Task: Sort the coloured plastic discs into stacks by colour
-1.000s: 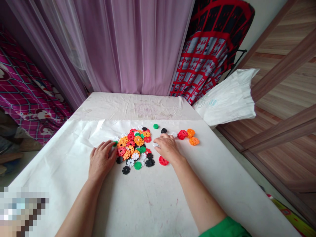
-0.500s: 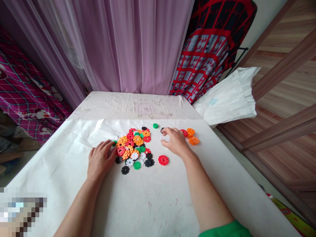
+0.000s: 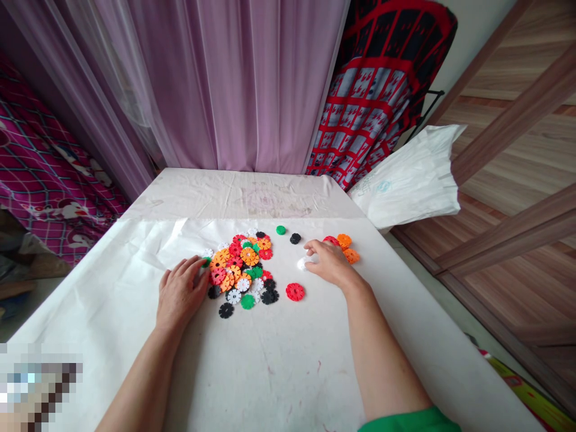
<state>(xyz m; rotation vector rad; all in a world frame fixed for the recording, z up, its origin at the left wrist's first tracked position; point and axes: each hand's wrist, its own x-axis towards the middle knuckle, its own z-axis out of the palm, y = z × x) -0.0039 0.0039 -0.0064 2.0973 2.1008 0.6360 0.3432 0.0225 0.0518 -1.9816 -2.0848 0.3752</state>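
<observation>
A mixed pile of slotted, flower-shaped plastic discs (image 3: pixel 249 257) in red, orange, white, green and black lies on the white-covered table. My left hand (image 3: pixel 180 291) rests flat at the pile's left edge, its fingertips at a green disc (image 3: pixel 206 262). Right of the pile, my right hand (image 3: pixel 332 261) is beside white discs (image 3: pixel 303 263), thumb and fingers apart. The fingers partly cover these white discs. Past that hand lie a red disc (image 3: pixel 332 240) and orange discs (image 3: pixel 351 256).
Separate green discs (image 3: pixel 281 230), black discs (image 3: pixel 295 238) and red discs (image 3: pixel 296 292) lie right of the pile. A white bag (image 3: pixel 414 180) stands at the table's right side. Purple curtains (image 3: pixel 243 90) hang behind the far edge.
My right hand has drawn back slightly to the right, leaving the black discs and white discs more visible. My left hand stays at the pile's edge. The view has shifted slightly.
</observation>
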